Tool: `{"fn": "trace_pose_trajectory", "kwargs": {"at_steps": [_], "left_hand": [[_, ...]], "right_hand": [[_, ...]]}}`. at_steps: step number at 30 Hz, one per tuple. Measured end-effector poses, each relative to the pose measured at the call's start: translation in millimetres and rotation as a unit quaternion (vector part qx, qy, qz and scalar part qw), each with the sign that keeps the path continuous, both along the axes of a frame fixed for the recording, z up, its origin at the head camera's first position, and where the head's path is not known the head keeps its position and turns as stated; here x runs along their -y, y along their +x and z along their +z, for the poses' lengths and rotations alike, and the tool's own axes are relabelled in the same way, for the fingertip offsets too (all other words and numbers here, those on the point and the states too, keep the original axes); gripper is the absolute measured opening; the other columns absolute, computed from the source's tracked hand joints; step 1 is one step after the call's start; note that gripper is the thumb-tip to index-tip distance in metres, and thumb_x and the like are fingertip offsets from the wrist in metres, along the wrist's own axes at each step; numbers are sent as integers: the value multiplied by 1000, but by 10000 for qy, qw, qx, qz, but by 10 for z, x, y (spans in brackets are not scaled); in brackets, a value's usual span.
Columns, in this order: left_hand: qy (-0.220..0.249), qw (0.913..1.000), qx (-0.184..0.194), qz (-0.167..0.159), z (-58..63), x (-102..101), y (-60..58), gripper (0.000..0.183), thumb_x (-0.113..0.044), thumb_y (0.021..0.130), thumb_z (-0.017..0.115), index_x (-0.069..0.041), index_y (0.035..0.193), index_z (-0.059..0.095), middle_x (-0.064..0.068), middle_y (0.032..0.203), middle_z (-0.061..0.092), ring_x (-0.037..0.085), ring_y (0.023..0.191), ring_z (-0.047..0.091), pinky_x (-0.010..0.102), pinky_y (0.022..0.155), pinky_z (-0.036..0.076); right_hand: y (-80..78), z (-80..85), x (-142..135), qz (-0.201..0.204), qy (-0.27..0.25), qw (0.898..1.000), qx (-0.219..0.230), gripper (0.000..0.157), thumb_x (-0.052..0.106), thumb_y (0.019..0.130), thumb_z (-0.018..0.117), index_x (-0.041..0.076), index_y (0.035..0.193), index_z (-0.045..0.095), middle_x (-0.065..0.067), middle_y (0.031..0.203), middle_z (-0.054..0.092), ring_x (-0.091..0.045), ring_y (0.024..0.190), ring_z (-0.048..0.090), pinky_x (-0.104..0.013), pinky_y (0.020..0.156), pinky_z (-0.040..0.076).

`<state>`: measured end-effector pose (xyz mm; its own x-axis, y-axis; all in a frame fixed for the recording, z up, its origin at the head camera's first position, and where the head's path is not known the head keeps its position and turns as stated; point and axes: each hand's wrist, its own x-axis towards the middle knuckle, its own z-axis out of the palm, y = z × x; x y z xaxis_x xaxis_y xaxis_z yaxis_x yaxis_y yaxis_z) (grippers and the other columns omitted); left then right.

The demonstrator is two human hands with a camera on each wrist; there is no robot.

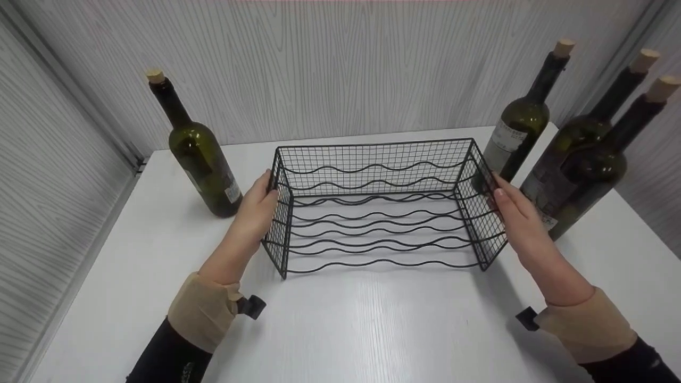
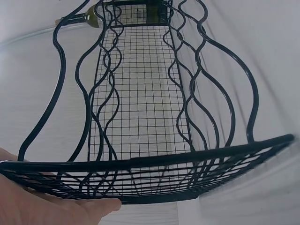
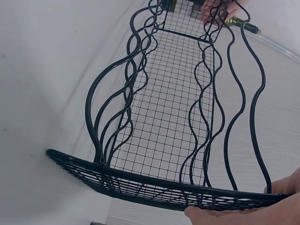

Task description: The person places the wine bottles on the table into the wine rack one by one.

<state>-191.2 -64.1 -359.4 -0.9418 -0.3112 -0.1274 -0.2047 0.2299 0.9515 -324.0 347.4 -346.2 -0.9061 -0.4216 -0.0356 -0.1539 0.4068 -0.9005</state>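
A black wire wine rack, with mesh ends and back and wavy crossbars, is in the middle of the head view. My left hand grips its left mesh end, and my right hand grips the right end. In the left wrist view the left thumb lies along the outside of the mesh. The right wrist view has the right hand at the rack's end in the lower right corner. Beside the left hand stands a corked green wine bottle; another corked bottle stands behind the right hand.
Two more corked bottles stand close together at the right, next to the right hand. Wood-grain panels rise behind the white table and at both sides.
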Motion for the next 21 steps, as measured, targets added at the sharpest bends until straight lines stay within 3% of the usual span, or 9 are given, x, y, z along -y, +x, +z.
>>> {"fn": "trace_pose_trajectory", "kwargs": {"at_steps": [8, 11, 17, 21], "left_hand": [[104, 9999, -98, 78, -26, 12, -9, 60, -11, 114, 27, -1, 170, 6, 19, 178, 13, 31, 167, 10, 46, 138, 11], [165, 9998, -114, 88, -28, 14, -13, 60, -10, 114, 27, 0, 169, 6, 19, 179, 12, 31, 168, 10, 45, 138, 10], [206, 9996, -132, 139, -18, 4, -16, 60, -10, 114, 27, -1, 170, 7, 18, 179, 13, 31, 167, 10, 45, 138, 11], [173, 9996, -121, 186, -28, 1, -17, 59, -11, 114, 27, -1, 170, 9, 17, 178, 15, 30, 167, 12, 45, 138, 12]], "right_hand": [[13, -13, 1, 57, -10, 9998, -183, 58, 29, 118, 25, 8, 171, 10, -13, 180, 3, -33, 167, 2, -54, 136, 10], [9, -15, -3, 102, -6, 9997, -223, 58, 29, 118, 25, 7, 171, 9, -14, 180, 4, -34, 166, 3, -52, 137, 12], [-5, -7, 1, 139, 2, 9997, -208, 58, 29, 119, 24, 8, 171, 9, -12, 180, 6, -31, 166, 9, -36, 136, 21], [-10, -14, 5, 85, -15, 9998, -167, 58, 28, 119, 24, 8, 171, 10, -13, 180, 6, -31, 166, 8, -40, 136, 19]]}}
